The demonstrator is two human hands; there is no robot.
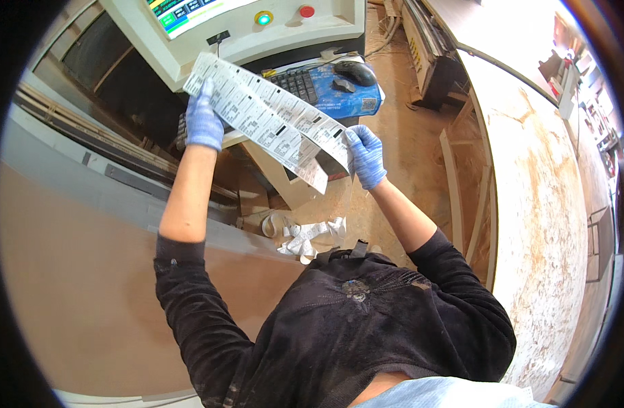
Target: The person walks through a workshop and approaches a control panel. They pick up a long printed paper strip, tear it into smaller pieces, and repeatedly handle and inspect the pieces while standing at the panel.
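Observation:
Stretched between my hands is a long double strip of white printed labels (254, 109), split lengthwise toward its right end. My left hand (205, 122), in a pale blue knit glove, grips the upper left end. With the other glove, my right hand (367, 155) pinches the right end of one strand. The second strand's end hangs free just left of that hand. Behind the labels sits a black keyboard (295, 85), partly covered by them. A black mouse (355, 72) rests on a blue mouse pad (339, 102) to its right.
A machine console with a lit screen (196, 13), a green-lit button (263, 18) and a red button (306, 11) stands ahead. Crumpled label strips (310, 236) lie on the dusty floor below. A large pale board (536, 204) runs along the right, a brown panel (108, 272) along the left.

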